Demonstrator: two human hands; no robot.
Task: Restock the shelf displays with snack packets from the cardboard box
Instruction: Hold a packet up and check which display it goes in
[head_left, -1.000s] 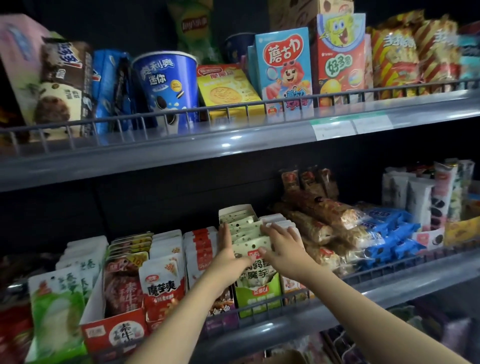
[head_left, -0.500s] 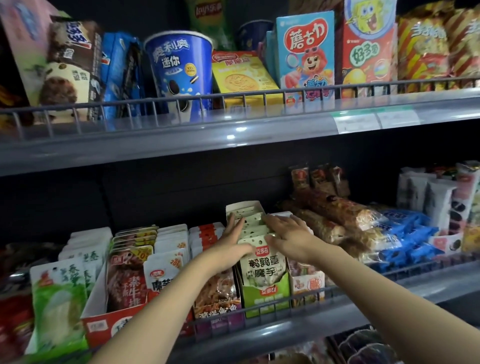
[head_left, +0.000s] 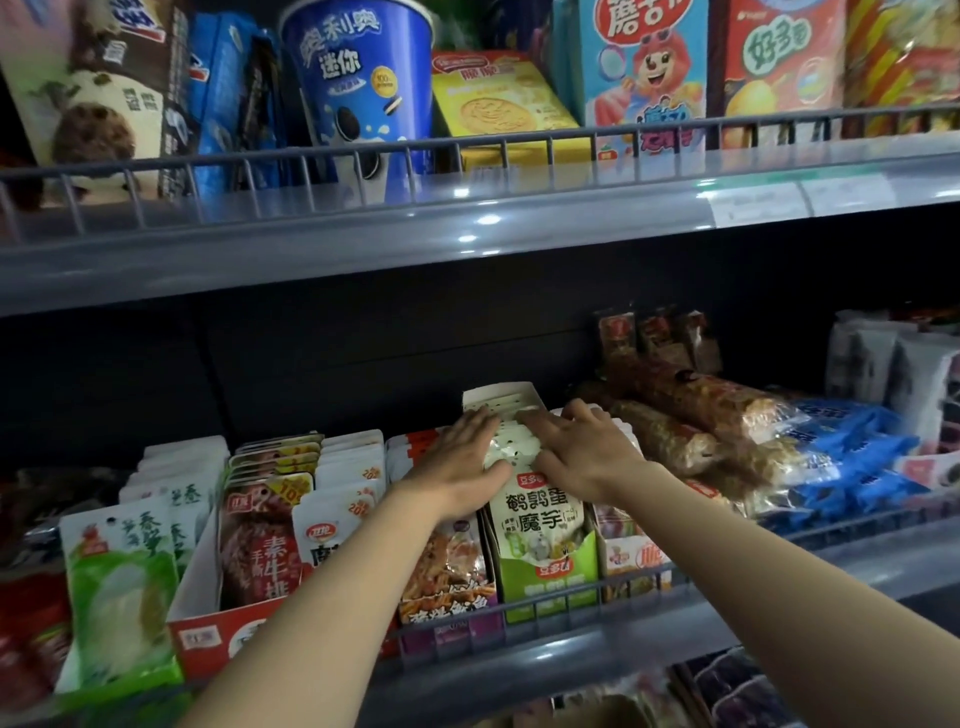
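Note:
A row of white-and-green snack packets (head_left: 543, 525) stands upright in a green display carton (head_left: 550, 584) on the lower shelf. The carton's white back flap (head_left: 498, 397) rises behind them. My left hand (head_left: 457, 460) lies flat on the left side of the packet tops with its fingers stretched out. From the right, my right hand (head_left: 584, 452) rests with spread fingers on the same tops. The two hands' fingertips nearly meet over the rear packets. Neither hand has a packet closed in it. A brown cardboard edge (head_left: 602, 712) shows at the bottom.
A wire rail (head_left: 519, 610) fronts the lower shelf. Left of the hands stand a red carton (head_left: 208, 631) of dark packets and green packets (head_left: 122, 587). To the right lie sausage sticks (head_left: 670, 441) and blue packs (head_left: 852, 447). The upper shelf (head_left: 467, 234) hangs close above.
Both hands slid from the front packets up and back along the row, and now lie flat on the tops. The view has moved closer to the shelf.

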